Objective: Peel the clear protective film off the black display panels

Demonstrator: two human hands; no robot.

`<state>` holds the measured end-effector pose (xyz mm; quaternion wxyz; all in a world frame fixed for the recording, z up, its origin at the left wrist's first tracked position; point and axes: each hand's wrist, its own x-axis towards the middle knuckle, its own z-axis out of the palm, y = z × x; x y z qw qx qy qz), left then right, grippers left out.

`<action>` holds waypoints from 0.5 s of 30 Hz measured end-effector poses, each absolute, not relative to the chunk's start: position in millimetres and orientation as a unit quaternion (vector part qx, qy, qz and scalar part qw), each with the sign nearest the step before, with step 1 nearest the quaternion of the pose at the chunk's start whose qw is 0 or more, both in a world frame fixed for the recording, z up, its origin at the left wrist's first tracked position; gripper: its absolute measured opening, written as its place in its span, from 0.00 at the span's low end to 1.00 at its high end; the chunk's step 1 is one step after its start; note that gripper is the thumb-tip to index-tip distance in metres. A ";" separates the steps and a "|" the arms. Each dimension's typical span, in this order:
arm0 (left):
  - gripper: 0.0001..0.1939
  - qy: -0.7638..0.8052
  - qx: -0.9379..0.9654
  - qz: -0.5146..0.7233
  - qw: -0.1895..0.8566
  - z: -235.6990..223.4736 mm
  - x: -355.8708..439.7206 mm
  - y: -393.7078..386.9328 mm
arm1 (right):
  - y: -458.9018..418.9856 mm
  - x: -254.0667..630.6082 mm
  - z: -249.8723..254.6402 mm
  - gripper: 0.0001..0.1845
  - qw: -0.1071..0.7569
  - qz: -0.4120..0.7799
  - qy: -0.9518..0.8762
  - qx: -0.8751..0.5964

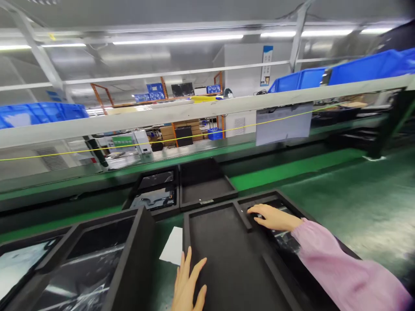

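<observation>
A black two-compartment tray lies in front of me on the green bench. My left hand rests flat on the tray's near left edge, fingers stretched out and holding nothing. My right hand, in a pink sleeve, reaches into the tray's right compartment, where a dark part in shiny plastic lies. Its fingers curl over the divider between the compartments; what they touch is unclear.
A white slip of paper lies left of the tray. Another black tray with bagged parts stands at the left, and two more trays lie farther back. Blue bins sit on the overhead shelf; a yellow cord runs across.
</observation>
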<state>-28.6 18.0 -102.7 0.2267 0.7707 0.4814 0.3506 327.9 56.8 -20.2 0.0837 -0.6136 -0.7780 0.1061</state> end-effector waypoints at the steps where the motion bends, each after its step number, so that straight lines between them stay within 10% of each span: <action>1: 0.23 0.480 0.768 0.354 0.235 -116.7 -24.5 20.3 | 63.8 333.8 -27.0 0.19 0.091 0.108 -0.780 -0.609; 15: 0.23 0.411 0.754 0.460 0.226 -163.1 -28.7 32.1 | 17.6 325.3 -67.2 0.17 0.196 0.169 -0.882 -0.394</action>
